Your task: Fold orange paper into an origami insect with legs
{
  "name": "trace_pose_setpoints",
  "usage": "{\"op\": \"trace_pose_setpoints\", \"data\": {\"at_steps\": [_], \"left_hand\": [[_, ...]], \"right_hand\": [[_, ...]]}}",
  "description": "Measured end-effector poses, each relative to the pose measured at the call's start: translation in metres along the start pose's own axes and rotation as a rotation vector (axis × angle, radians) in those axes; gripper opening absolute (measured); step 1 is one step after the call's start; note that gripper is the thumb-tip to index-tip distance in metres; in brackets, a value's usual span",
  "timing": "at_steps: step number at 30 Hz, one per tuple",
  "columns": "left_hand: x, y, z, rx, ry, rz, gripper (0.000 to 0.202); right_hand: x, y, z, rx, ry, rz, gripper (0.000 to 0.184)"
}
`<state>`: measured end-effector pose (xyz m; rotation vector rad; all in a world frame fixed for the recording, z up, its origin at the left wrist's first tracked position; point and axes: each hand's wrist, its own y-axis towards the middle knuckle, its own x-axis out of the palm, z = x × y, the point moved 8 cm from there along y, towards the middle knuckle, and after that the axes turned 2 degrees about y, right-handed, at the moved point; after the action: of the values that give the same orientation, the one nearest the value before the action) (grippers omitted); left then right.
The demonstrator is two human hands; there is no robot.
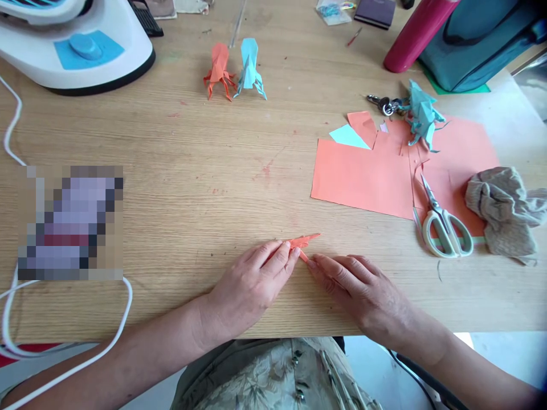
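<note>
A small folded piece of orange paper (304, 241) lies on the wooden table (205, 171) near its front edge. My left hand (252, 285) rests palm down, its fingers together and pressed on the left end of the paper. Fingertips of my right hand (363, 285) press on the paper's lower right end, fingers close together. Most of the paper is hidden under my fingers.
Orange (219, 69) and light blue (250, 67) origami figures stand at the back. Orange sheets (363, 176), a teal origami figure (421, 114), keys (384, 103), scissors (444, 228) and a crumpled cloth (504, 210) lie at right. A white appliance (77, 45) and cable (85, 347) are left.
</note>
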<state>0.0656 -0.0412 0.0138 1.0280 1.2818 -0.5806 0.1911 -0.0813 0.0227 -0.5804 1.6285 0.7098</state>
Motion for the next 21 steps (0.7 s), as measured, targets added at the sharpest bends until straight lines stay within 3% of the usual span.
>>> {"op": "trace_pose_setpoints", "data": {"at_steps": [15,21], "left_hand": [[-0.001,0.001,-0.004,-0.010,-0.065,0.001,0.040],[-0.002,0.001,-0.006,0.010,-0.120,0.043,0.037]], "right_hand": [[0.005,-0.010,0.001,0.035,0.032,0.004,0.048],[0.003,-0.012,-0.002,0.054,0.042,0.031,0.040]]}}
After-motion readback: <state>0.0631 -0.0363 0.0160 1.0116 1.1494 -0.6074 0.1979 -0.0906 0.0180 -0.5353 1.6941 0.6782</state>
